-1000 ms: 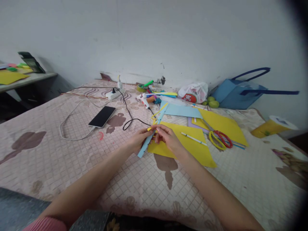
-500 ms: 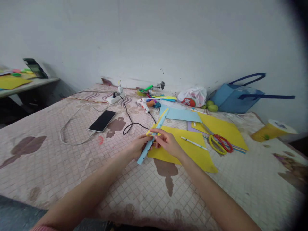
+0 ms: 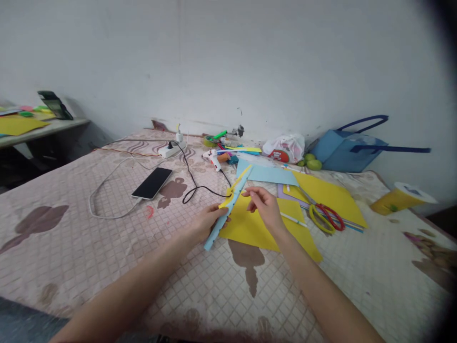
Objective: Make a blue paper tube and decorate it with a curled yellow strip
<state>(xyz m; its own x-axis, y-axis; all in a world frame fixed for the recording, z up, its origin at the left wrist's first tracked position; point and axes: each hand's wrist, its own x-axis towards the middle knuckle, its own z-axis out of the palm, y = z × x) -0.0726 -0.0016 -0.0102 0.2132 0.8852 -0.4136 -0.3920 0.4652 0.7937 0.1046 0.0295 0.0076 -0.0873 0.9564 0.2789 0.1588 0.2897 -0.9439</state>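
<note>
Near the middle of the bed, the left hand grips a blue strip lying slantwise over a yellow sheet. Just beside it, the right hand hovers above the sheet, fingers pinched; whether they hold anything I cannot tell.

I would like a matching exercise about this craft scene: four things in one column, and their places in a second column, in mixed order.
Things:
1. blue strip
2. scissors
3. phone
4. blue bag

Places:
A. against the wall, far right
B. in the left hand
C. on a white cable, left of the papers
D. on the paper sheets, right of the right hand

Pairs: 1-B, 2-D, 3-C, 4-A
</note>
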